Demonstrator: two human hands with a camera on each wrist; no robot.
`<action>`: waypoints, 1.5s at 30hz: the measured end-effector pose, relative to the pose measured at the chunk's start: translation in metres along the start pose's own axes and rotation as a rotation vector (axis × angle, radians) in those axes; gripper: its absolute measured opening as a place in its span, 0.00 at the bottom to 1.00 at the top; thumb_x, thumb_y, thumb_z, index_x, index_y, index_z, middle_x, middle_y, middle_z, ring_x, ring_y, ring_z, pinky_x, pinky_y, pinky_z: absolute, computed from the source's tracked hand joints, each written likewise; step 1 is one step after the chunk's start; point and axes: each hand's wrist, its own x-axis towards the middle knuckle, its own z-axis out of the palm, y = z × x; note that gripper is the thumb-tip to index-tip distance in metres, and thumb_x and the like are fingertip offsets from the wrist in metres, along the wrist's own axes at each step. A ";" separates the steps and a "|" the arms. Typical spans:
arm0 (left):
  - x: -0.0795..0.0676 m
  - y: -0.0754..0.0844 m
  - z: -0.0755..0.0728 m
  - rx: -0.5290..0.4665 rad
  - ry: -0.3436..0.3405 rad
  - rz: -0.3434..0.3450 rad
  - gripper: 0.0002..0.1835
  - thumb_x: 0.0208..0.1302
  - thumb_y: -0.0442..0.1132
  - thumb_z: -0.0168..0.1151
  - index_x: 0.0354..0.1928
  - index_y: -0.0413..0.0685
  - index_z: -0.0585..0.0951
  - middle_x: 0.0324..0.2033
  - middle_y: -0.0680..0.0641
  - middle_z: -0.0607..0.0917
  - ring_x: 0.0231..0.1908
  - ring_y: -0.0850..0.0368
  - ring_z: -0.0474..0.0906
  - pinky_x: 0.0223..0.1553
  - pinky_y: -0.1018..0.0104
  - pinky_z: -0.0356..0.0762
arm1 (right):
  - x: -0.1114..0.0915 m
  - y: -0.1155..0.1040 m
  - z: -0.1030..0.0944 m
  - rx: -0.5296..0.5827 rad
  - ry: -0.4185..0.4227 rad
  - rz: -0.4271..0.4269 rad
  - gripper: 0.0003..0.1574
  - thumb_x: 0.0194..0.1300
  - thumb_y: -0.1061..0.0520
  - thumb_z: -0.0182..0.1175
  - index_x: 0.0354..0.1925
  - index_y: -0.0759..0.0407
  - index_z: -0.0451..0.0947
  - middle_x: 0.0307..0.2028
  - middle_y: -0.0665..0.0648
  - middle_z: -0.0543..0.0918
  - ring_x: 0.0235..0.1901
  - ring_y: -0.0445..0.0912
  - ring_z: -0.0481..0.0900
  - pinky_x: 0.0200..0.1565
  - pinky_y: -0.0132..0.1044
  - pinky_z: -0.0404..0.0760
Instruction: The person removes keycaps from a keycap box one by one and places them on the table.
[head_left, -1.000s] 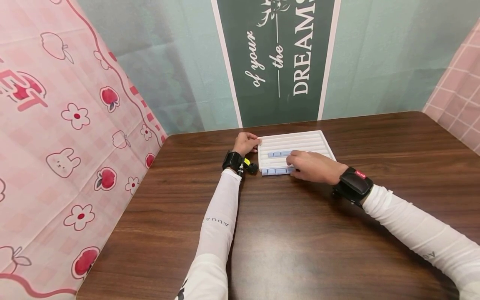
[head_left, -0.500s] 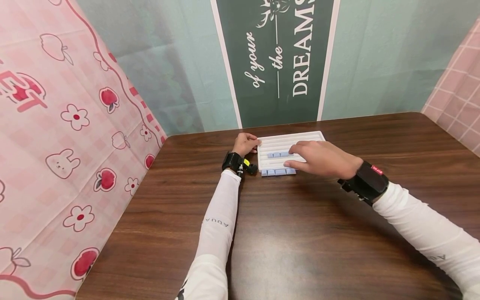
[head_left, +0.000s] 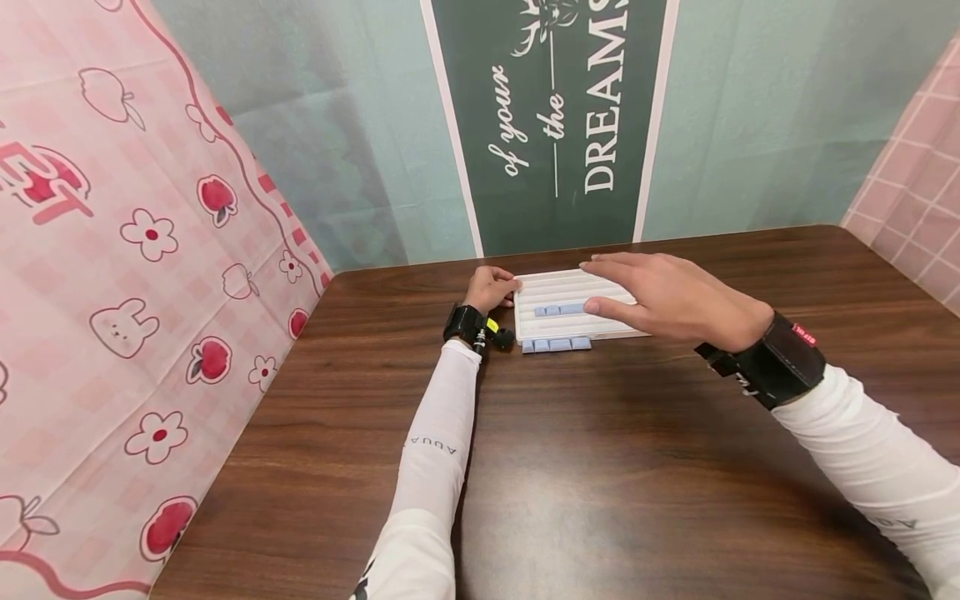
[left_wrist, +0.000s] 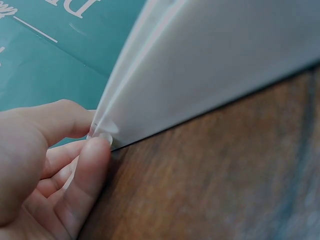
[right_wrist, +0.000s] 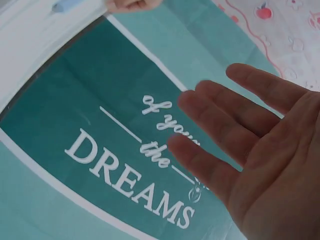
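Where my left hand [head_left: 491,287] pinches: thumb and forefinger nip the left end of the white ridged tray [head_left: 547,287], close to its far corner; I cannot tell whether that end is raised off the table.
My right hand [head_left: 667,292]: fingers straight and spread, palm facing down and inward, hovering above the tray's right part.
Keycaps on the tray: a short blue row [head_left: 561,309] lies in one of the grooves nearer me, its right end by my thumb.
Keycaps in front: a second blue row [head_left: 558,344], four pieces side by side, sits along the tray's near edge, toward its left.
In the way: my right hand, which hides the tray's right side from the head view.
On my wrists: black straps [head_left: 780,358] over white sleeves [head_left: 442,417]; a small black rounded part [head_left: 501,335] by the left one sits just beside the tray's near left corner.
Tabletop [head_left: 562,467]: dark brown wood grain, glossy, with a pale glare toward me.
Backdrop [head_left: 360,150]: teal cloth with a dark green panel [head_left: 566,221], lettered "of your the DREAMS" sideways.
Side cloths: pink with apples, flowers and a rabbit [head_left: 150,333] at left; pink tile pattern [head_left: 915,183] at right.
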 end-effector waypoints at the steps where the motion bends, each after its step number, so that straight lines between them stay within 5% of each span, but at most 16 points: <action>1: 0.000 0.000 0.000 -0.001 0.001 0.000 0.15 0.63 0.34 0.67 0.48 0.30 0.82 0.31 0.43 0.84 0.24 0.61 0.77 0.24 0.74 0.82 | 0.000 0.001 -0.002 -0.002 0.007 -0.006 0.45 0.71 0.31 0.49 0.73 0.57 0.68 0.71 0.63 0.69 0.66 0.61 0.73 0.63 0.57 0.71; 6: 0.000 -0.001 0.000 -0.007 0.003 -0.006 0.14 0.63 0.34 0.67 0.48 0.30 0.82 0.31 0.42 0.84 0.24 0.61 0.77 0.24 0.74 0.82 | -0.002 0.006 -0.009 0.014 0.036 -0.016 0.45 0.71 0.33 0.51 0.76 0.55 0.62 0.75 0.63 0.61 0.67 0.64 0.70 0.63 0.60 0.70; 19: 0.001 -0.003 -0.001 -0.002 -0.004 -0.008 0.15 0.63 0.35 0.67 0.48 0.31 0.82 0.32 0.43 0.84 0.25 0.61 0.78 0.25 0.74 0.82 | -0.006 0.016 -0.022 0.003 0.054 0.023 0.45 0.73 0.34 0.49 0.79 0.52 0.56 0.76 0.60 0.60 0.72 0.61 0.64 0.64 0.61 0.67; 45: 0.003 -0.004 -0.002 -0.017 -0.015 -0.014 0.15 0.62 0.35 0.67 0.47 0.31 0.82 0.32 0.43 0.84 0.25 0.60 0.78 0.26 0.72 0.83 | 0.001 0.030 -0.014 0.000 0.051 0.042 0.45 0.72 0.32 0.48 0.77 0.52 0.60 0.75 0.63 0.62 0.72 0.62 0.63 0.63 0.62 0.68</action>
